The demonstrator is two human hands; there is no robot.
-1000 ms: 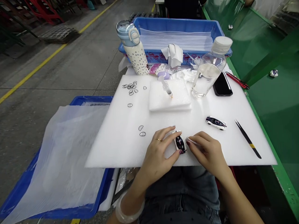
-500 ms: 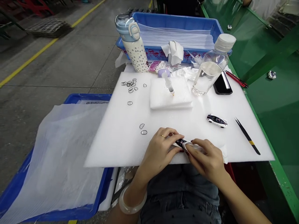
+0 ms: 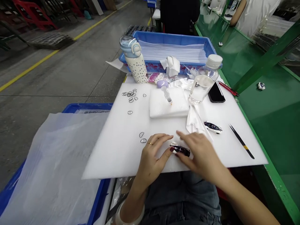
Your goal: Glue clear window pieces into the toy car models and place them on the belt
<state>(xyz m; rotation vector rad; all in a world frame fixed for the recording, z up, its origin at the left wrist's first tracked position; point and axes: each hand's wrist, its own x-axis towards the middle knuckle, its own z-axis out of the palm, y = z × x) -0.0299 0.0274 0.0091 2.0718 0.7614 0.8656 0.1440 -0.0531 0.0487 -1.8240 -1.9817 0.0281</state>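
Note:
A small toy car [image 3: 181,150], dark on top with white at one end, is low on the white foam board [image 3: 112,150]. My left hand [image 3: 153,159] grips its white end, the thumb lying over the edge. My right hand [image 3: 201,154] is slightly smeared by motion, its fingers apart around the car's other end and its thumb close against the side. Just beyond that hand lies a crumpled white cloth [image 3: 194,122]. A second toy car [image 3: 212,127] rests to the right of the cloth, with black tweezers [image 3: 241,141] farther right.
Several thin black rings [image 3: 130,93] lie on the board's left side. A foam block [image 3: 157,107] bears a small syringe [image 3: 167,95]. Behind stand a dotted flask [image 3: 137,67], a clear bottle [image 3: 202,84], a phone [image 3: 217,92] and a blue bin [image 3: 173,37]. Another person's arm [image 3: 237,12] shows top right.
The white cloth has left my right hand and now lies near the second car. My right hand has opened around the toy car, which has turned. The view has tilted up.

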